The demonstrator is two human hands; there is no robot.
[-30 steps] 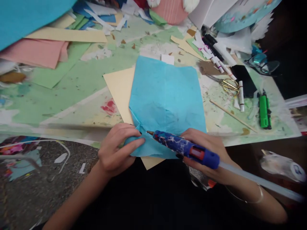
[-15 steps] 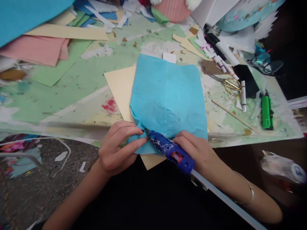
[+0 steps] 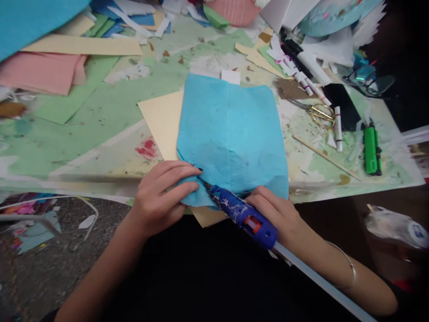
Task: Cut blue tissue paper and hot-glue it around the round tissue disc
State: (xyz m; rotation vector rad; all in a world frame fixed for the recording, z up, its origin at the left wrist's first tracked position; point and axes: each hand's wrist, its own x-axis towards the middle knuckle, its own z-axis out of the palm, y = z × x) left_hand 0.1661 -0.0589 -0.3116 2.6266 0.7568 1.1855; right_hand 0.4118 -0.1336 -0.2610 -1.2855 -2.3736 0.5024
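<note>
A creased sheet of blue paper (image 3: 231, 129) lies over a cream sheet (image 3: 162, 118) at the table's front edge. My left hand (image 3: 162, 197) pinches the folded lower left corner of the blue paper. A blue hot glue gun (image 3: 239, 210), strung with dried glue, points its nozzle at that fold, close to my left fingertips. My right hand (image 3: 276, 210) is wrapped round the glue gun from behind, its lower fingers hidden. A long translucent glue stick (image 3: 321, 279) runs out of the gun's rear.
Gold-handled scissors (image 3: 320, 115), several markers, a wooden stick (image 3: 325, 156), a green cutter (image 3: 371, 150) and glasses (image 3: 370, 82) lie on the right. Pink sheets (image 3: 40, 71) and paper scraps cover the back left. A white cable (image 3: 95, 214) hangs at the lower left.
The glue gun's nozzle has drawn back slightly from my left fingertips, and the gun has shifted a little right. My left hand still pinches the fold. The whole view has shifted slightly.
</note>
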